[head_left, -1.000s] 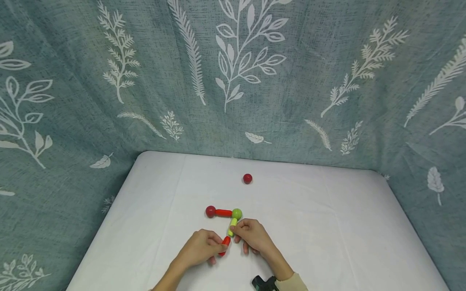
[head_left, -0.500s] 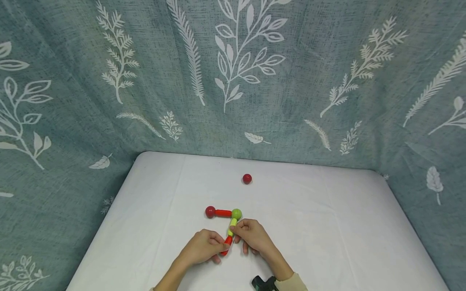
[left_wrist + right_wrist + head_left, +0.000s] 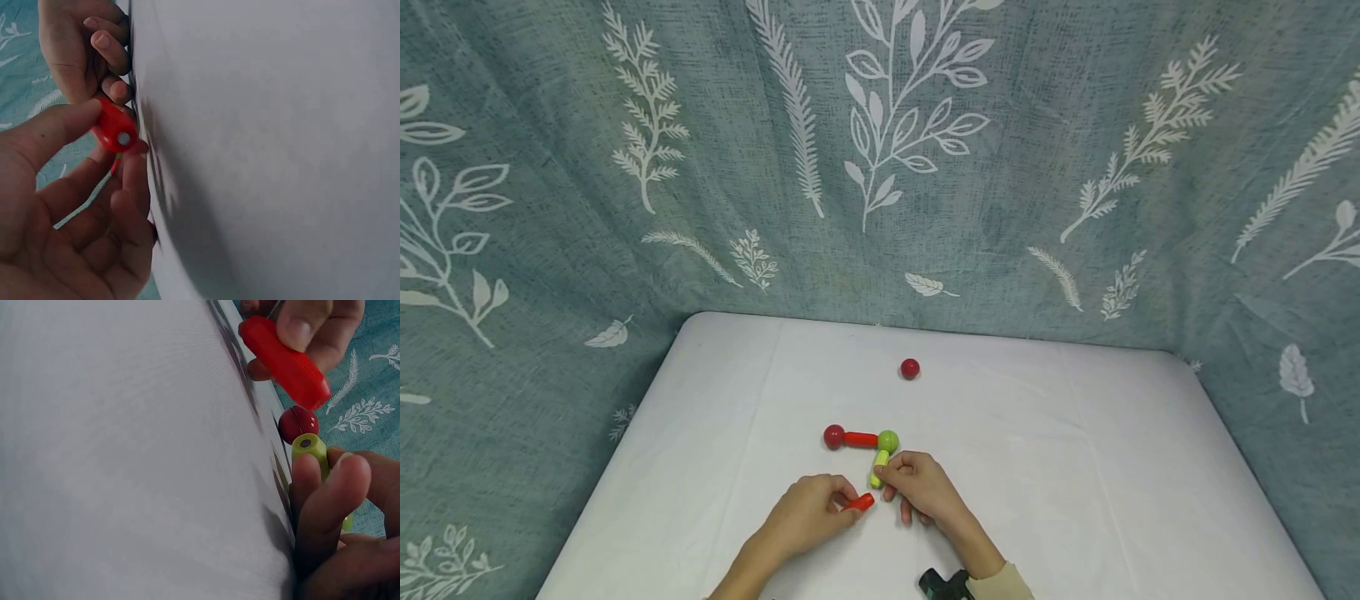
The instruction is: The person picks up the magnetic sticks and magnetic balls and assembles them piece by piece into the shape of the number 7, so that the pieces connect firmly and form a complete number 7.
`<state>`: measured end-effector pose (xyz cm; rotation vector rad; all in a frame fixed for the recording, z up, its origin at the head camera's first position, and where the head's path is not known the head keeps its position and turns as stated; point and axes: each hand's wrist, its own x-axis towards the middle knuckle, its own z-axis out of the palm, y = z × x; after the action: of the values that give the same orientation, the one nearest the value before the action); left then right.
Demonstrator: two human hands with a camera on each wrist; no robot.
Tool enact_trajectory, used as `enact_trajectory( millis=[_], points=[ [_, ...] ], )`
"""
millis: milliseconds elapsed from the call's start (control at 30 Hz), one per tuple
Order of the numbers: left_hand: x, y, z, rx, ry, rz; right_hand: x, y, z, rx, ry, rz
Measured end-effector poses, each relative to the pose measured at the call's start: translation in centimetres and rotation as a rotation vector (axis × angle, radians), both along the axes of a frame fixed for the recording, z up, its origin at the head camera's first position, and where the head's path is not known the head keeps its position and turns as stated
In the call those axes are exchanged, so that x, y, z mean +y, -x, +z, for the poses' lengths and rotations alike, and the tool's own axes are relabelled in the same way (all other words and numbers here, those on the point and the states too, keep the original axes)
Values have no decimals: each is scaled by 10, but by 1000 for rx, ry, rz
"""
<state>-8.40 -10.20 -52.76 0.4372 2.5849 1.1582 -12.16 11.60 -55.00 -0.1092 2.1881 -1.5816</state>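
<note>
Between thumb and fingertips, my left hand (image 3: 805, 515) pinches a short red magnetic-style rod (image 3: 861, 502). A round silvery tip shows on that rod's end in the left wrist view. My right hand (image 3: 925, 485) pinches a yellow-green rod (image 3: 877, 469), whose near end shows a dark round tip in the right wrist view. The rod's far end meets a green ball (image 3: 888, 441). From that ball a second red rod (image 3: 860, 439) runs left to a dark red ball (image 3: 834, 437). A small gap separates the held red rod from the yellow-green one.
Another dark red ball (image 3: 910, 368) lies alone farther back on the white-covered table (image 3: 1037, 417). A black device (image 3: 943, 585) sits at the right wrist by the sleeve. Blue-green leaf-patterned cloth (image 3: 880, 167) hangs behind the table.
Half a second ago the red rod's end was at the yellow-green rod's end. My left hand has since drawn it away and turned it; the right hand has stayed still.
</note>
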Motion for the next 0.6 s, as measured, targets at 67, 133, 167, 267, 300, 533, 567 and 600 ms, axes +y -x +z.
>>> enact_trajectory(
  millis=[67,133,167,267,300,533,567,600],
  points=[
    [-2,-2,2,87,100,-20,0,0,0,1,-7,1],
    [-3,-3,4,145,168,-39,0,0,0,3,-15,0],
    [-3,-3,4,170,190,-51,0,0,0,3,-20,0],
    [-4,-5,5,197,206,-81,0,0,0,2,-26,-2],
    [-5,-5,5,200,206,-90,0,0,0,2,-27,-3],
    [-8,-8,5,200,166,-115,-1,0,1,4,-26,-6],
    [-8,-8,5,201,157,-115,-1,0,1,5,-26,-6],
    [-8,-8,5,202,149,-115,-1,-1,1,4,-25,-4]
  ],
)
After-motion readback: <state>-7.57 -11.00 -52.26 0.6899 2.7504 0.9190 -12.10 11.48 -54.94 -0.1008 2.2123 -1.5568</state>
